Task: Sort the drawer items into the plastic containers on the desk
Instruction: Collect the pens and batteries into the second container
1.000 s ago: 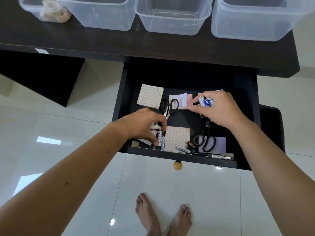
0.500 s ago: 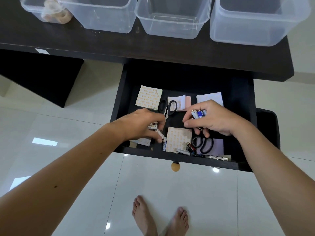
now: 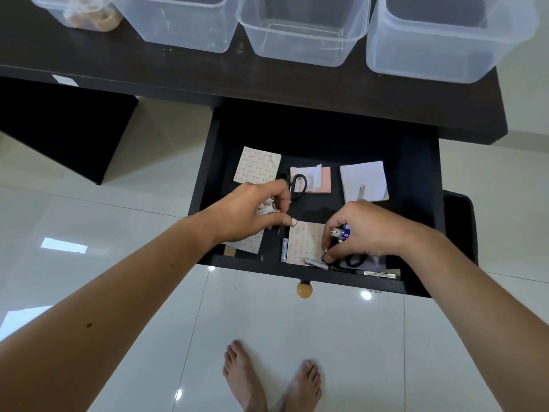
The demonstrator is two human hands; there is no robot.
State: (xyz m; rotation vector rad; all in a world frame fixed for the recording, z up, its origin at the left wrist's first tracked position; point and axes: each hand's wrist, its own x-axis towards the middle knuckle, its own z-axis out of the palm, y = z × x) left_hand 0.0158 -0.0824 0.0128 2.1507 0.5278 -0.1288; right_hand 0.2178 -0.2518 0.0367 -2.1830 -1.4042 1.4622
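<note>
The open black drawer [image 3: 208, 179] holds sticky-note pads, scissors and loose batteries. My left hand [image 3: 252, 209] is at the drawer's left, closed around several white batteries [image 3: 267, 208]. My right hand [image 3: 365, 230] is low at the drawer's front, gripping blue-and-white batteries [image 3: 341, 232], with its fingertips down by a loose white battery [image 3: 316, 263] at the front edge. Another battery [image 3: 284, 249] lies beside a patterned pad [image 3: 306, 240]. One pair of black scissors [image 3: 295, 184] lies behind my left hand; a second pair [image 3: 356, 260] is mostly hidden under my right hand.
Clear plastic containers stand on the dark desk [image 3: 208, 72]: one at the far left [image 3: 83, 10] holding tape rolls, then three more [image 3: 184, 22] [image 3: 303, 34] [image 3: 445, 40]. More pads [image 3: 257, 165] [image 3: 364, 181] lie at the drawer's back. My bare feet [image 3: 267, 379] are on the white tiled floor.
My right hand has come down from the back right of the drawer to its front edge, still holding batteries. My left hand has lifted slightly and shifted back with its batteries.
</note>
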